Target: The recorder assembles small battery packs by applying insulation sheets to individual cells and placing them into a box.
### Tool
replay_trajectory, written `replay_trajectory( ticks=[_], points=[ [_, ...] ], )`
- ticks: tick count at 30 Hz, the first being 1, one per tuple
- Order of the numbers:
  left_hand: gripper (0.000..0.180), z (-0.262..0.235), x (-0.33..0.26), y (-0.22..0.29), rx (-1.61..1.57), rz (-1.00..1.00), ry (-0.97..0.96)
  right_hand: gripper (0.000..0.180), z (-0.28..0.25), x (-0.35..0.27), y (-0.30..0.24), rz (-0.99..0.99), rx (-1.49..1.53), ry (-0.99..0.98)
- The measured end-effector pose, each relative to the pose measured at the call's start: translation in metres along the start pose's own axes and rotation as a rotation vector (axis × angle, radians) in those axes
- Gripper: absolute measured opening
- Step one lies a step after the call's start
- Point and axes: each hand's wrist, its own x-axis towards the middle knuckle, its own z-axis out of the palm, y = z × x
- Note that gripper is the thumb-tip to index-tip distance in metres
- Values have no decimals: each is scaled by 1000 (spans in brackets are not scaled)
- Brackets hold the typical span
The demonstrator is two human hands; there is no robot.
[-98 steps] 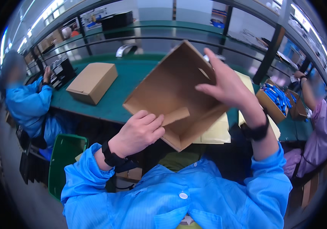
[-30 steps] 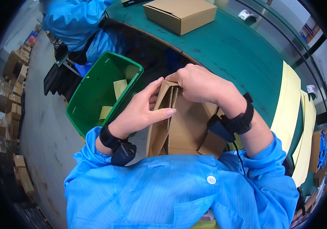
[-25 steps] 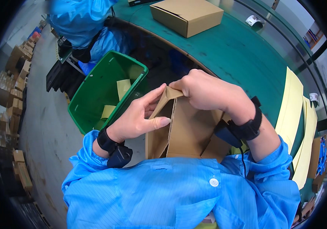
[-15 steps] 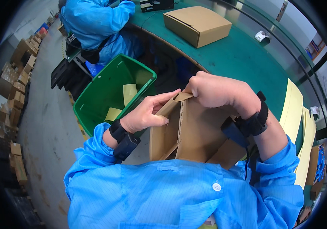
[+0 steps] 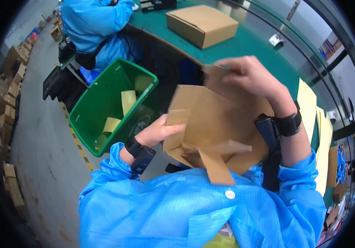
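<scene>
A partly folded brown cardboard box [image 5: 209, 113] is held up against my front, with several flaps loose and its inside in view. My left hand [image 5: 159, 131] is closed on the box's left wall, thumb inside and fingers hidden behind. At the far right edge of the box, my right hand [image 5: 250, 76] is closed over a raised flap [image 5: 217, 77], slightly smeared by motion. One narrow flap [image 5: 217, 166] sticks out toward my chest. Black bands with small devices sit on both wrists.
To the left stands a green bin [image 5: 82, 113] with yellow card pieces. On the green table [image 5: 268, 66] lies a closed cardboard box [image 5: 202, 25]; yellow sheets [image 5: 310, 124] are at the right. A person in blue [image 5: 97, 25] sits at the far left.
The box has opened out: its folded top edge, pinched between both hands before, is now spread apart. My right hand has moved up and right with a flap; my left has shifted lower.
</scene>
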Motion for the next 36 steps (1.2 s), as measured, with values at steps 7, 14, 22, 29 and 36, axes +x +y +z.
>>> replay_trajectory(
  ticks=[7,14,22,29,36],
  points=[
    [47,14,-31,-66,-323,-54,312,68,70,-94,-37,-118,-300,120],
    [46,31,-35,-53,-301,-83,321,63,136,-111,-9,-109,-616,-132],
    [45,28,-50,-43,-282,-143,389,24,152,-79,-8,-341,-566,-4],
    [39,5,-74,-30,-204,-64,563,15,88,-61,-40,-262,134,-40],
    [40,-2,-90,-8,-197,176,839,23,72,-92,-26,131,674,256]
  ],
)
